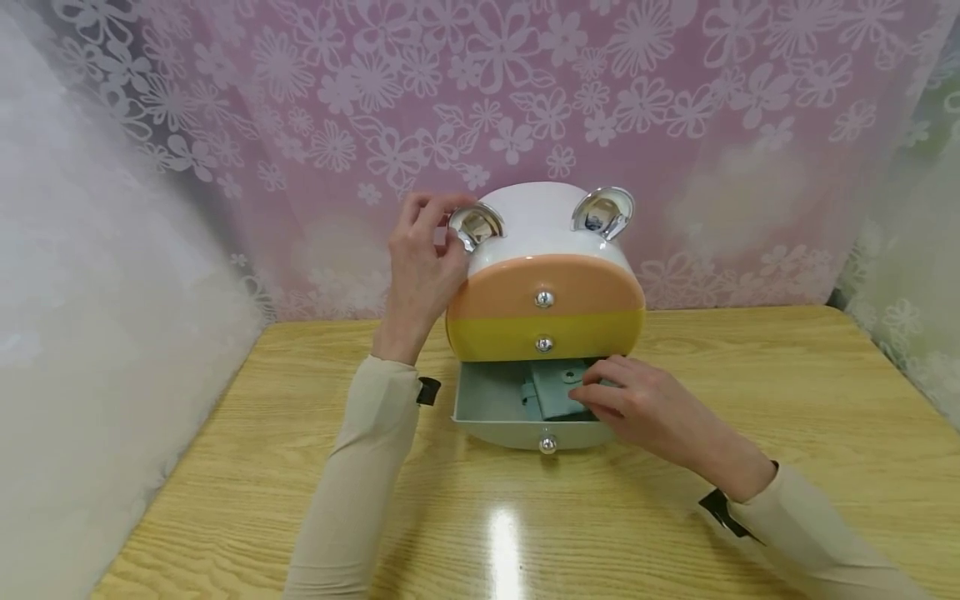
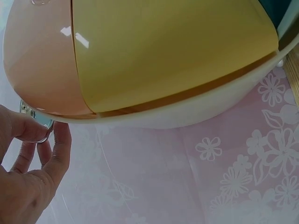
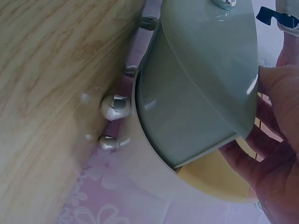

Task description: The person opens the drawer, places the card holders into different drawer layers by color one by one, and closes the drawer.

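My left hand (image 1: 427, 254) holds the left silver ear (image 1: 477, 227) of a small bear-shaped drawer cabinet (image 1: 536, 218), thumb and fingers about its rim. The cabinet has an orange drawer (image 1: 495, 287) and a yellow drawer (image 1: 495, 337), both closed. Below them, a pale green drawer (image 1: 480, 404) is pulled out. In it lies a green snap-button wallet (image 1: 557, 392), partly covered by my right hand (image 1: 652, 408), whose bent fingers reach over the drawer's right side. Its fingertips are at the wallet; whether they pinch it is hidden. The right wrist view shows these fingers (image 3: 240, 156) at the drawer's edge.
The cabinet stands on a wood-grain table (image 1: 300, 467), on short silver feet (image 3: 117, 106). Close behind it hangs a pink flowered cloth (image 1: 337, 167). Silver knobs (image 1: 547, 445) stick out from the drawer fronts. Pale cloth (image 1: 112, 292) borders the table's left side.
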Action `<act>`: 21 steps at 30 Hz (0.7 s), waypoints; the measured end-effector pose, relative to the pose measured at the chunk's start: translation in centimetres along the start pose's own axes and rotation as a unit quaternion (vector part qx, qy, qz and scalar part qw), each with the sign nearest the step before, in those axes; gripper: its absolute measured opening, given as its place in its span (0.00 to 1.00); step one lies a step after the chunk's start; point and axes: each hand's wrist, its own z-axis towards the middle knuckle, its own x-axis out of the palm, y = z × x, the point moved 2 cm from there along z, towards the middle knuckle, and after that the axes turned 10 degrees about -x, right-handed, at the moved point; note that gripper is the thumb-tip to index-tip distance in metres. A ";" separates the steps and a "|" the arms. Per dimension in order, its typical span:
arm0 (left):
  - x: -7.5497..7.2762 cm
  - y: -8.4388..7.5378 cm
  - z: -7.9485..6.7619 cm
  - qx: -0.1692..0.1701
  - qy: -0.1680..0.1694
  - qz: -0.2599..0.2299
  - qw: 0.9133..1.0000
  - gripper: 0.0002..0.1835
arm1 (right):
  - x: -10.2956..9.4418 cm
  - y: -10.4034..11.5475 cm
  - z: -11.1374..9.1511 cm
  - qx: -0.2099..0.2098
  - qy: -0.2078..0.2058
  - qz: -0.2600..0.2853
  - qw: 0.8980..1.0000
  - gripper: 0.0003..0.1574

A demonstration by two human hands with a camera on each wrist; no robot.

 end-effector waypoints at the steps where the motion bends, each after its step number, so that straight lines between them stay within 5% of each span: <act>1: 0.1 0.0 0.0 0.000 0.000 -0.001 1.000 0.20 | -0.1 0.0 0.0 -0.003 0.001 -0.001 1.000 0.25; 5: 0.1 0.0 0.0 -0.002 -0.001 -0.004 1.000 0.20 | -0.4 -0.1 0.0 -0.008 0.001 -0.003 1.000 0.23; 8: 0.1 0.1 0.0 -0.002 -0.001 -0.003 1.000 0.20 | -0.7 0.0 0.0 -0.009 -0.006 -0.004 1.000 0.05; 12: 0.1 0.1 0.0 0.005 0.002 -0.001 1.000 0.19 | -1.0 0.2 -0.1 -0.001 -0.018 -0.017 1.000 0.27; 21: -0.3 0.4 -0.2 -0.018 0.017 -0.046 0.999 0.21 | -2.3 -0.2 -2.2 0.081 -0.039 -0.056 0.994 0.35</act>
